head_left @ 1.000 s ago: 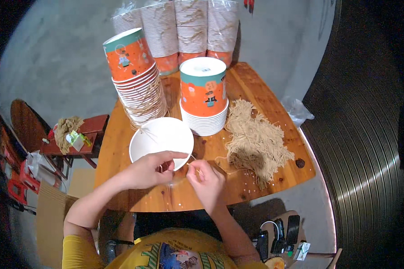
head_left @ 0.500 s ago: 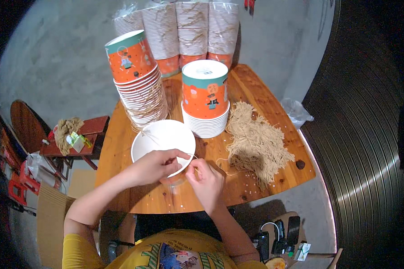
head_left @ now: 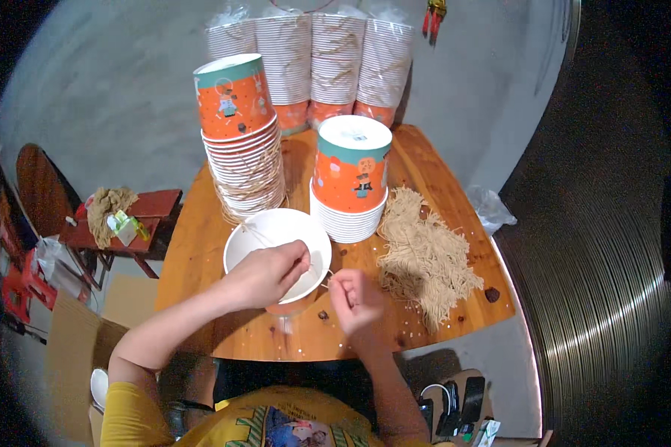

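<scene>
A white-lined paper bucket (head_left: 257, 242) stands mouth up near the table's front edge, its orange outside showing low down. My left hand (head_left: 271, 273) reaches over its mouth, thumb and fingers pinched on a thin beige string. Just outside the right rim, my right hand (head_left: 356, 298) is closed in a pinch on the string (head_left: 329, 277), which crosses the rim there. Another piece of string (head_left: 252, 231) lies against the bucket's far left inner wall. To the right is a loose heap of beige strings (head_left: 429, 261).
Behind the bucket stand two upside-down bucket stacks: the left one (head_left: 238, 156) has strings draped around it, the right one (head_left: 350, 179) is shorter. Plastic-wrapped stacks (head_left: 338, 59) line the table's back. A cardboard box (head_left: 78, 335) sits lower left, a red bench (head_left: 145, 216) beyond.
My right hand has moved right and down from the left hand, with string now showing at the rim. The left hand has shifted slightly right over the bucket's mouth. The whole view has shifted too.
</scene>
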### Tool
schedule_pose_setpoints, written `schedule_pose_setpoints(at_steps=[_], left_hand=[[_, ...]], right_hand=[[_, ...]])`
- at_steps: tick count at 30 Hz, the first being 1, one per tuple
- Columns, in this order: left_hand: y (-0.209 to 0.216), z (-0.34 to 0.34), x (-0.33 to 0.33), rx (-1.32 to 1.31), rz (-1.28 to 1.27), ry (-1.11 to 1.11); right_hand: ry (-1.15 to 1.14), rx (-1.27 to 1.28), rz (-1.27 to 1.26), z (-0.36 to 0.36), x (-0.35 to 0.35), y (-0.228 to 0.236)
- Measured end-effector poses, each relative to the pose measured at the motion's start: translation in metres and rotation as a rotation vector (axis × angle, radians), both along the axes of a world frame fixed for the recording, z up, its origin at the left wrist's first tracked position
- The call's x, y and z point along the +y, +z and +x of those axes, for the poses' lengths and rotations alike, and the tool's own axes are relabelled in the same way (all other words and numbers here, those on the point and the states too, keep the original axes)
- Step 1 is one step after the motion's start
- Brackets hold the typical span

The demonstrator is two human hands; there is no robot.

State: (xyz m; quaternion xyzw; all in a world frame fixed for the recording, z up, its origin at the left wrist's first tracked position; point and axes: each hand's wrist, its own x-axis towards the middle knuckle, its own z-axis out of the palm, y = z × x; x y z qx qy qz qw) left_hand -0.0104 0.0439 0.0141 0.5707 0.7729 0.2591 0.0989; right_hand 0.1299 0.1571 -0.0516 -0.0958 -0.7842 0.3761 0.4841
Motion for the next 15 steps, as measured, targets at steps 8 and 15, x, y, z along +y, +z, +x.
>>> schedule_pose_setpoints(at_steps=[8,15], left_hand=[[-0.006,-0.004,0.001,-0.305,0.258,-0.13],[-0.016,-0.004,0.005,-0.892,0.148,-0.03]], right_hand=[[0.266,-0.338,-0.106,-0.015,0.016,0.015],[0.385,-0.381,-0.429,-0.015,0.018,0.015]])
